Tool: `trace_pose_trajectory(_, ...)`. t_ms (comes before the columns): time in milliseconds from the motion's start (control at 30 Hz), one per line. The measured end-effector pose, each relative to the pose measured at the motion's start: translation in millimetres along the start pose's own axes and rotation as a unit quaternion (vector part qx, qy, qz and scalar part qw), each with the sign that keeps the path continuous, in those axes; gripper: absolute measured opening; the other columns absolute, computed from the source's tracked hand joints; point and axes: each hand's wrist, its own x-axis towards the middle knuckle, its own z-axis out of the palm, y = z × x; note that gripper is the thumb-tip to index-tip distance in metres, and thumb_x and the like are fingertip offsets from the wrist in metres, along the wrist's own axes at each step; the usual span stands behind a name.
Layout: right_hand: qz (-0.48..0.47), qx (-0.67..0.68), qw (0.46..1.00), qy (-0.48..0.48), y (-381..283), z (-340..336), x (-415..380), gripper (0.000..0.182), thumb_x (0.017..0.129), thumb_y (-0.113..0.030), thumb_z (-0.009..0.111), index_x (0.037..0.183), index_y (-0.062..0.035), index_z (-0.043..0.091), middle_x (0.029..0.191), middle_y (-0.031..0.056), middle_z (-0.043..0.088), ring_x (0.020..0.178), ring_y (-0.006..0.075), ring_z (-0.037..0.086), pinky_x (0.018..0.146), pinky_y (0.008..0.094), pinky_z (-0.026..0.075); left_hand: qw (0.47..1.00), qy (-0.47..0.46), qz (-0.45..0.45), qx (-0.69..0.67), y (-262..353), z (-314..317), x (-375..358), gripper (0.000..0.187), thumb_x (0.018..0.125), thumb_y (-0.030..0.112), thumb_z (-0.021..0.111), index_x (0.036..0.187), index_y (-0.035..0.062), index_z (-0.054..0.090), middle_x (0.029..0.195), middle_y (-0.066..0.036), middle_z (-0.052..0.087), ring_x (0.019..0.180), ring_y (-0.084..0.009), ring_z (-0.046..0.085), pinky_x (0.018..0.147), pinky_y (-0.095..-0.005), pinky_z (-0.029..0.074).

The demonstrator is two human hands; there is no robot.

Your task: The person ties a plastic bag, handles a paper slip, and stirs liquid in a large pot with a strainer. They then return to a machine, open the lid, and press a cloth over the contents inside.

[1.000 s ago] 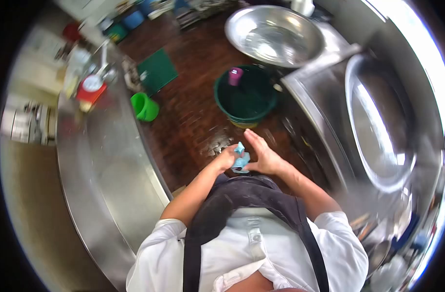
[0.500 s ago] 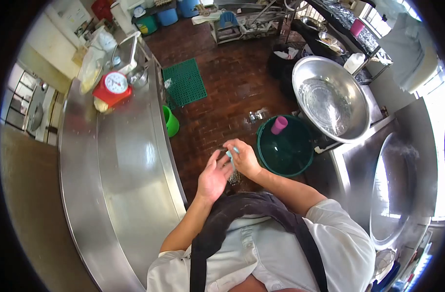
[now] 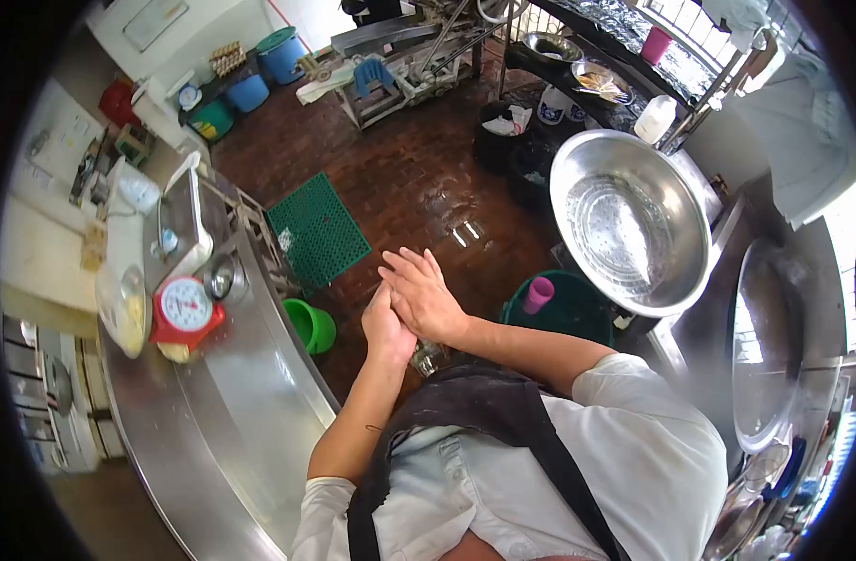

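Observation:
In front of my dark apron (image 3: 475, 393), my right hand (image 3: 426, 301) lies across my left hand (image 3: 383, 327), palm towards palm. The right fingers are stretched out and point up and to the left. Most of the left fingers are hidden under the right hand; its thumb side and wrist show. The pale blue piece visible a moment earlier cannot be seen, and whatever is between the palms is hidden. Beyond the right forearm stands a dark green tub (image 3: 578, 323) with a pink cup (image 3: 538, 294) in it.
A steel counter (image 3: 203, 411) runs along the left, bearing a red scale (image 3: 187, 307). Below its edge stands a green bucket (image 3: 308, 327). A large steel basin (image 3: 631, 224) is on the right, near a big wok (image 3: 765, 346). A green mat (image 3: 318, 229) lies on the floor.
My hands were apart, with a pale blue piece in the right fingers. They have come together, right over left, and the piece is out of sight. The view has shifted.

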Motion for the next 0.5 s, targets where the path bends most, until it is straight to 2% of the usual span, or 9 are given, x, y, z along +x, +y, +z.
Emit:
trace_pose_trajectory(33,0.003,0.0,1.0,0.007,20.2,7.9,19.0,0.049,0.095,-0.013,0.054,0.143,-0.0064,0.053,0.145,0.0188,0.05,0.134,0.0378,0.048,0.119,0.0526,0.028,1.0,-0.003,-0.001,0.007,5.8,9.0,25.8,0.04,0.11,0.031,0.041,0.134,0.0019,0.053,0.135,-0.017,0.058,0.13,-0.0317,0.054,0.111,-0.0461,0.044)
trace_pose_trajectory(100,-0.044,0.084,0.994,-0.052,55.2,22.3,53.6,0.052,0.094,-0.01,0.054,0.145,-0.0042,0.048,0.142,0.0221,0.051,0.131,0.0389,0.051,0.116,0.0514,0.033,0.995,0.077,0.024,0.063,11.9,22.8,73.4,0.046,0.11,0.038,0.04,0.134,0.0017,0.053,0.132,-0.017,0.06,0.126,-0.0313,0.057,0.107,-0.0451,0.048)
trace_pose_trajectory(133,-0.038,0.162,0.983,-0.072,71.3,27.7,70.1,0.059,0.092,-0.006,0.053,0.149,-0.0031,0.042,0.141,0.0249,0.051,0.131,0.0406,0.05,0.116,0.0503,0.034,0.995,0.08,0.013,0.065,22.3,24.6,95.0,0.035,0.108,0.035,0.044,0.118,0.0042,0.058,0.119,-0.015,0.064,0.111,-0.0287,0.064,0.094,-0.0437,0.056)
trace_pose_trajectory(233,-0.025,0.242,0.966,-0.093,111.6,38.0,120.3,0.064,0.09,-0.003,0.054,0.152,-0.0026,0.038,0.142,0.0256,0.049,0.131,0.0416,0.05,0.116,0.049,0.035,0.99,0.091,-0.006,0.105,36.5,24.8,167.3,0.035,0.108,0.035,0.045,0.119,0.0047,0.059,0.116,-0.013,0.065,0.109,-0.0271,0.064,0.094,-0.0433,0.055)
trace_pose_trajectory(300,-0.009,0.246,0.957,-0.153,135.1,37.9,152.2,0.069,0.089,-0.002,0.055,0.154,-0.0031,0.034,0.148,0.0265,0.043,0.135,0.0423,0.045,0.117,0.0485,0.035,0.988,0.098,-0.023,0.119,43.1,19.0,203.6,0.035,0.108,0.035,0.046,0.12,0.005,0.059,0.114,-0.011,0.065,0.108,-0.0263,0.065,0.094,-0.043,0.055)
trace_pose_trajectory(367,-0.051,0.254,0.946,-0.195,157.1,50.2,187.0,0.072,0.088,-0.002,0.056,0.156,-0.0042,0.033,0.155,0.0268,0.034,0.141,0.0424,0.039,0.118,0.048,0.034,0.998,0.058,-0.024,0.02,57.9,12.3,239.6,0.042,0.108,0.042,0.041,0.12,0.0073,0.061,0.112,-0.011,0.067,0.104,-0.0253,0.065,0.088,-0.0399,0.054)
trace_pose_trajectory(400,-0.053,0.264,0.933,-0.241,167.5,48.2,206.1,0.067,0.09,-0.009,0.056,0.154,-0.0012,0.034,0.159,0.027,0.03,0.148,0.0414,0.03,0.122,0.0491,0.026,0.998,0.043,-0.027,-0.028,67.3,6.0,261.1,0.045,0.108,0.046,0.038,0.12,0.0085,0.062,0.11,-0.011,0.067,0.101,-0.0248,0.064,0.085,-0.0383,0.054)
trace_pose_trajectory(433,-0.045,0.268,0.932,-0.24,180.3,57.8,220.0,0.067,0.09,-0.009,0.056,0.154,-0.0012,0.034,0.159,0.027,0.03,0.148,0.0414,0.03,0.122,0.0491,0.026,0.998,0.047,-0.034,-0.025,78.7,-8.2,290.4,0.045,0.108,0.046,0.038,0.12,0.0085,0.062,0.11,-0.011,0.067,0.101,-0.0248,0.064,0.085,-0.0383,0.054)
trace_pose_trajectory(500,-0.099,0.211,0.943,-0.238,201.0,81.2,248.2,0.065,0.093,-0.013,0.055,0.154,-0.0021,0.035,0.162,0.0237,0.026,0.151,0.0395,0.025,0.123,0.0521,0.022,0.97,-0.243,-0.02,-0.011,100.4,-33.5,351.4,0.053,0.109,0.048,0.036,0.135,0.0056,0.054,0.134,-0.015,0.06,0.124,-0.0311,0.059,0.104,-0.0475,0.049)
